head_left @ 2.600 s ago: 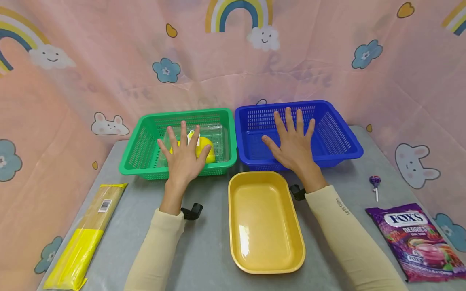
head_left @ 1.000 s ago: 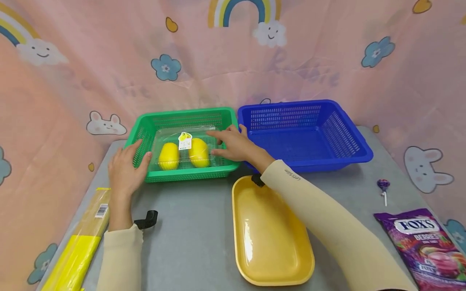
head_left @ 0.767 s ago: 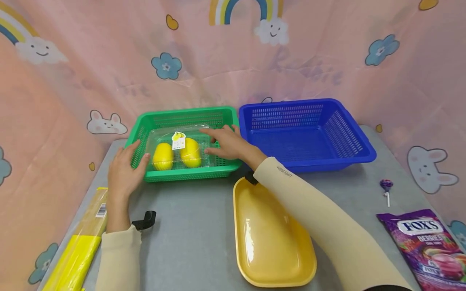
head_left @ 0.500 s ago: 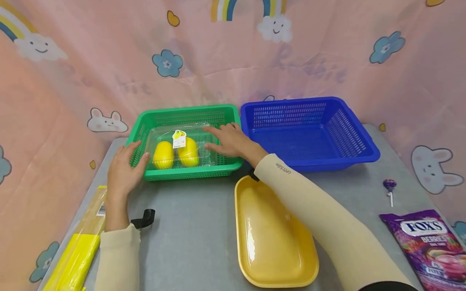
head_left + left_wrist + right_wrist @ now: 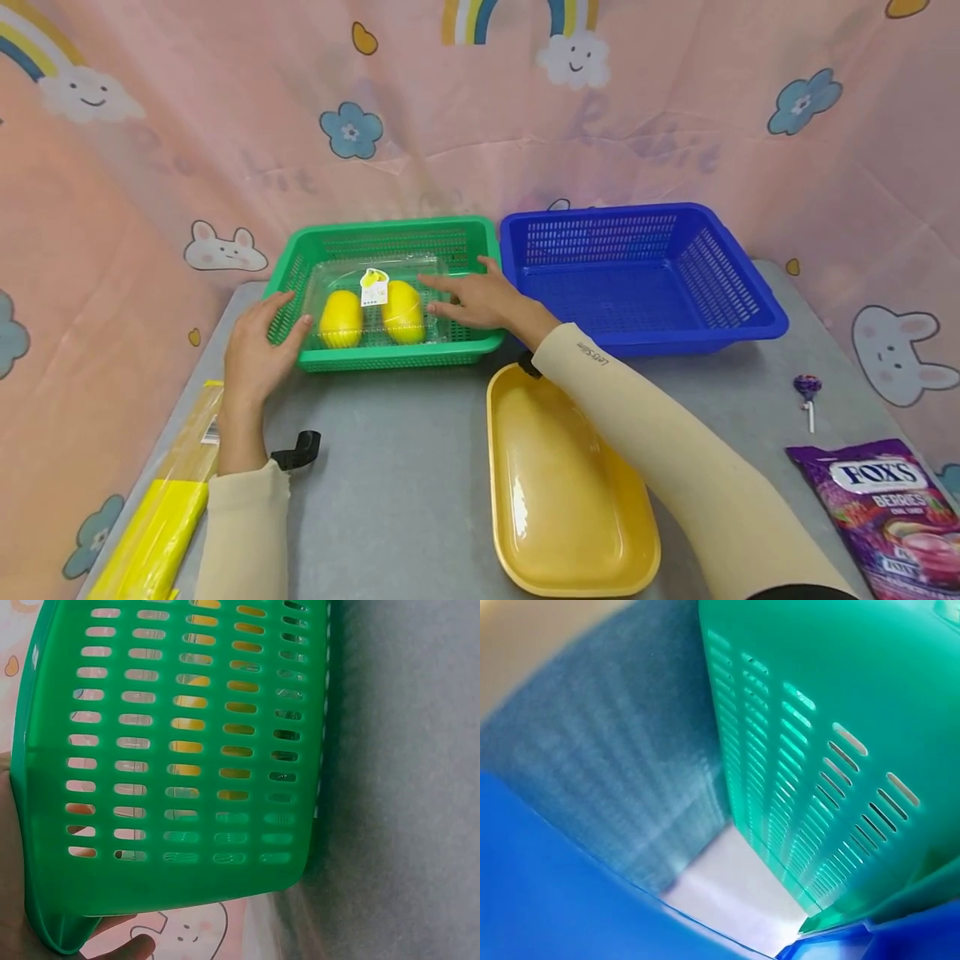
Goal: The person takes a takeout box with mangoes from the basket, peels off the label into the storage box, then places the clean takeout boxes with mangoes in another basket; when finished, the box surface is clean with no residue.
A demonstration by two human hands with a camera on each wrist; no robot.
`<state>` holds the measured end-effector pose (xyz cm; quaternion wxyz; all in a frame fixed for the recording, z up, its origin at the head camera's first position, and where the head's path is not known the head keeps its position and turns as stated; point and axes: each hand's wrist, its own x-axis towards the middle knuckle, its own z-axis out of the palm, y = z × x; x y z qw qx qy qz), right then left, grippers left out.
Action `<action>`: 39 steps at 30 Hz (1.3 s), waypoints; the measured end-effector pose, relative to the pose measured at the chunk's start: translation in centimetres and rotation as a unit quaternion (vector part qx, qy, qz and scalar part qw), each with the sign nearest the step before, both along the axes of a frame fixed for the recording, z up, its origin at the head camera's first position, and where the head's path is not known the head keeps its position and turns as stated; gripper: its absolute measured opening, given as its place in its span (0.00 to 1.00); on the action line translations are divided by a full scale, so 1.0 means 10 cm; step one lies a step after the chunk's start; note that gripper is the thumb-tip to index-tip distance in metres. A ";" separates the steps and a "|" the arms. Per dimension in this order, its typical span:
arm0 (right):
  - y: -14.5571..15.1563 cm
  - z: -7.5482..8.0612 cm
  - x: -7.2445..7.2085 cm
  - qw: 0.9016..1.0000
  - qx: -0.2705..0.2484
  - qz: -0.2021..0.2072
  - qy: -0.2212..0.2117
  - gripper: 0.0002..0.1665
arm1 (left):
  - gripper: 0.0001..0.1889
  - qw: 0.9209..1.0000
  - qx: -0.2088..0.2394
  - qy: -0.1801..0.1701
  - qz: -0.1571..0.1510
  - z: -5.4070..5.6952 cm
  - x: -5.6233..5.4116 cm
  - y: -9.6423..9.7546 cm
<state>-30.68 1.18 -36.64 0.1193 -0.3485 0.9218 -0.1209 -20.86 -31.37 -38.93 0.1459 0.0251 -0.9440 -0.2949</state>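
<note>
In the head view, the left hand point(image 5: 257, 354) is spreading its fingers at the near left corner of the green basket point(image 5: 397, 358); the right hand point(image 5: 483, 300), well apart, is extending loose fingers over the right rim. Between them, a clear box point(image 5: 372, 325) with 2 yellow fruits point(image 5: 341, 318) is lying inside the basket, towards the far left corner of the desk point(image 5: 382, 467). I cannot tell whether either hand is touching anything. In the left wrist view, the left hand is showing at the basket's corner. In the right wrist view, a blue basket point(image 5: 555, 877) is standing beside it.
</note>
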 end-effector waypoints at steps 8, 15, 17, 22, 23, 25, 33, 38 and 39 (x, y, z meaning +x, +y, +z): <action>0.01 -0.03 -0.01 0.996 -0.088 -0.008 -0.016 0.33 | 0.32 1.000 -0.002 -0.007 0.003 -0.01 0.00 -0.01; 0.04 -0.02 -0.01 0.981 -0.190 -0.029 -0.026 0.33 | 0.32 1.000 0.001 -0.008 0.008 0.00 -0.01 -0.01; 0.06 -0.02 -0.01 0.974 -0.222 -0.033 -0.036 0.32 | 0.32 1.000 0.000 -0.007 0.008 -0.01 -0.01 -0.02; 0.08 -0.02 -0.01 0.952 -0.290 -0.056 -0.078 0.28 | 0.32 1.000 -0.003 -0.007 0.009 -0.01 -0.01 -0.02; 0.08 -0.02 -0.01 0.949 -0.299 -0.063 -0.081 0.27 | 0.32 1.000 -0.002 -0.007 0.008 -0.01 -0.01 -0.03; 0.09 -0.02 -0.01 0.944 -0.312 -0.071 -0.077 0.24 | 0.32 1.000 -0.001 -0.007 0.005 -0.01 -0.01 -0.03; 0.10 0.01 0.02 0.940 -0.328 -0.084 -0.041 0.21 | 0.31 1.000 0.005 -0.003 0.001 -0.02 -0.01 -0.03; 0.17 0.12 0.09 0.930 -0.350 -0.106 -0.043 0.21 | 0.31 1.000 0.004 -0.001 -0.001 -0.04 -0.02 -0.04; 0.19 0.15 0.11 0.925 -0.360 -0.113 -0.045 0.21 | 0.31 1.000 0.005 -0.001 -0.002 -0.04 -0.02 -0.04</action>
